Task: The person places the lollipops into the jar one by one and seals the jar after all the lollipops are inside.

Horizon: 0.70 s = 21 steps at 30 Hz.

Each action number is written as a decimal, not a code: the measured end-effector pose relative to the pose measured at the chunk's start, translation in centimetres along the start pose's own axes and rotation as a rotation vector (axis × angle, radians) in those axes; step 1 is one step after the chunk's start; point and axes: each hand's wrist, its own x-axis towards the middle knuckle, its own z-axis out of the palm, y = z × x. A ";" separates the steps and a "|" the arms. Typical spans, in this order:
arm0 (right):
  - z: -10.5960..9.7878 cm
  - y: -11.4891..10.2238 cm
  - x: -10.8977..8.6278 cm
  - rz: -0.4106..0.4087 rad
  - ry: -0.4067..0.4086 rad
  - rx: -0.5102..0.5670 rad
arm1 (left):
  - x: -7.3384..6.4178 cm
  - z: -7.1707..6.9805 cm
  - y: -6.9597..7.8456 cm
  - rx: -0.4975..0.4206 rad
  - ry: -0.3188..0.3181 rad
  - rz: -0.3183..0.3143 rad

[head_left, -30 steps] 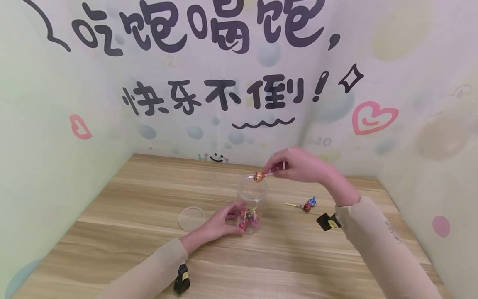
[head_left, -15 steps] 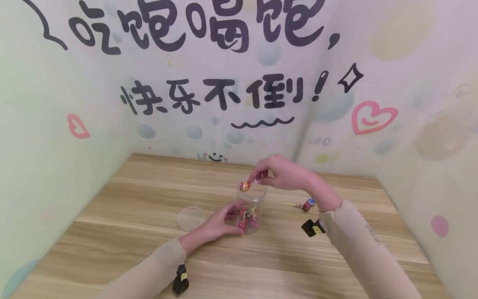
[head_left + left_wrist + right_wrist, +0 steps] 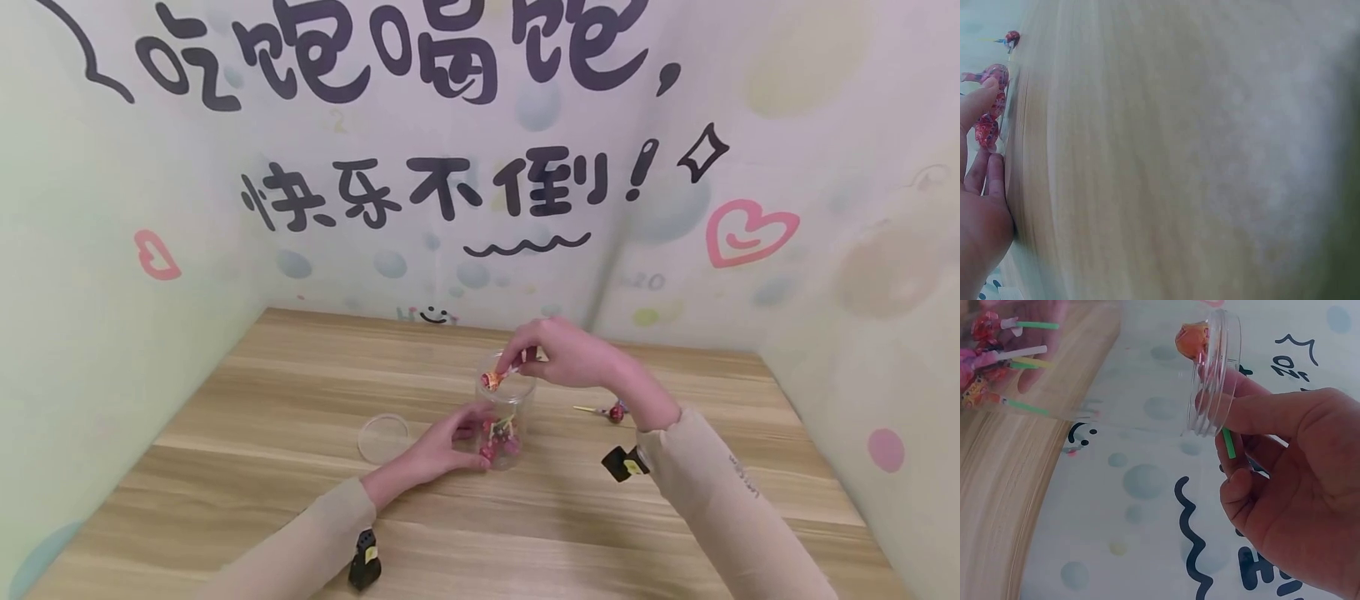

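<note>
A clear plastic jar [image 3: 525, 410] stands upright on the wooden table, uncovered at the top, with several wrapped lollipops [image 3: 504, 432] at its bottom. My left hand [image 3: 448, 440] grips the jar low on its left side; in the left wrist view its thumb and fingers lie about the red lollipops seen through the wall. At the mouth, my right hand [image 3: 557, 353] pinches an orange-wrapped lollipop [image 3: 491, 381] near its head. From the right wrist, the orange head shows just inside the jar's rim [image 3: 1216, 381], while the green stick [image 3: 1229, 443] pokes out below the fingers.
A round clear lid [image 3: 384, 439] lies flat on the table [image 3: 247, 500], left of the jar. To the right lies a red lollipop [image 3: 616, 413] with a yellow stick; a blue one behind it is mostly covered by my right forearm. Printed walls border the table.
My right hand has come left and slightly down with the orange lollipop, from above the rim into the jar's mouth. My left hand keeps its grip on the jar.
</note>
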 end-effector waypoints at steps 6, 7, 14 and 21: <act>0.2 -0.3 0.1 -0.011 0.015 -0.009 | 0.1 0.1 0.0 0.005 -0.003 0.013; 0.3 -0.3 0.2 -0.014 0.015 -0.012 | 0.0 0.1 -0.1 0.006 -0.002 0.013; 0.6 -0.4 0.4 -0.014 0.013 -0.024 | 0.0 0.1 -0.1 0.007 0.003 0.013; 0.7 -0.3 0.4 -0.002 0.015 -0.023 | 0.1 0.1 -0.1 0.004 0.004 0.003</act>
